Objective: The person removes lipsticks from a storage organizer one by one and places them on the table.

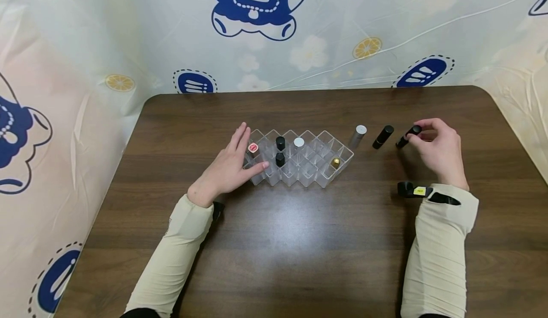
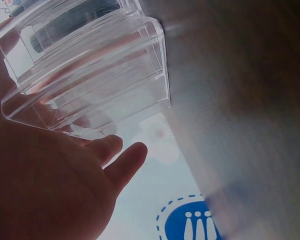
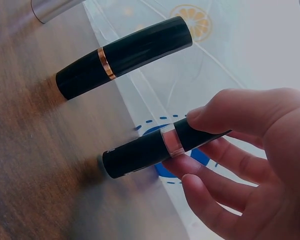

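Note:
My right hand pinches a black lipstick tube with a clear pinkish band, its base close over the table. Left of it stands another black lipstick with a gold ring, and beyond that a silver-grey tube with a pale top. My left hand rests against the left end of a clear plastic organizer, fingers straight and thumb along its front edge. In the organizer are a red-topped tube, two black-capped ones, a white-capped one and a gold-topped one.
The dark wooden table has rounded far corners. A pale printed curtain hangs behind its far edge and along both sides. Each wrist carries a strapped black camera, the right one marked with a yellow label.

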`<state>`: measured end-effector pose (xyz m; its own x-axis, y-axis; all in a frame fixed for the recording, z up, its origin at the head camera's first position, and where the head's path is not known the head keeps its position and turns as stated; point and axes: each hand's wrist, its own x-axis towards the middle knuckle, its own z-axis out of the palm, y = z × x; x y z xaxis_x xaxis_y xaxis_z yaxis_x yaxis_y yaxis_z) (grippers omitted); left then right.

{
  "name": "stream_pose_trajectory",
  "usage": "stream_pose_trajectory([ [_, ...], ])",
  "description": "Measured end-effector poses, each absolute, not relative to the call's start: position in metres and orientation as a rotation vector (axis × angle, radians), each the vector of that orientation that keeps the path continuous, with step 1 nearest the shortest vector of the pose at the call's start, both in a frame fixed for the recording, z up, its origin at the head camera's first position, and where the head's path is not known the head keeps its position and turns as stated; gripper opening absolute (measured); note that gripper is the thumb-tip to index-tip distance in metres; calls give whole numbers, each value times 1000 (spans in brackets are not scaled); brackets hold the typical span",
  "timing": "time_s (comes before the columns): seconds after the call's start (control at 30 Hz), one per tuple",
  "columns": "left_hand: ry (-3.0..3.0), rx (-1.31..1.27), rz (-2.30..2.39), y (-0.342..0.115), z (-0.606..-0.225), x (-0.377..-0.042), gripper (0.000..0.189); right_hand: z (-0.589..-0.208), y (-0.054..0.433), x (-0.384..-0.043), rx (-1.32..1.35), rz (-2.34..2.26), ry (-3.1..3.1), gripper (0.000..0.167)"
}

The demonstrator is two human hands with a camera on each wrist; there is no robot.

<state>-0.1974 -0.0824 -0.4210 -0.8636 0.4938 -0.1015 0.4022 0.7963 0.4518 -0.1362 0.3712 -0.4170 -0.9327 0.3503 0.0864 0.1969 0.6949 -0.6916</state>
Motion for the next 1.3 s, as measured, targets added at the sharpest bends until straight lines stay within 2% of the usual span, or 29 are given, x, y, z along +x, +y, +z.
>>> stream_pose_trajectory([
  [1.3, 2761, 686, 611, -83, -421, -199, 101, -419, 368, -139, -424, 1081, -2700, 43],
])
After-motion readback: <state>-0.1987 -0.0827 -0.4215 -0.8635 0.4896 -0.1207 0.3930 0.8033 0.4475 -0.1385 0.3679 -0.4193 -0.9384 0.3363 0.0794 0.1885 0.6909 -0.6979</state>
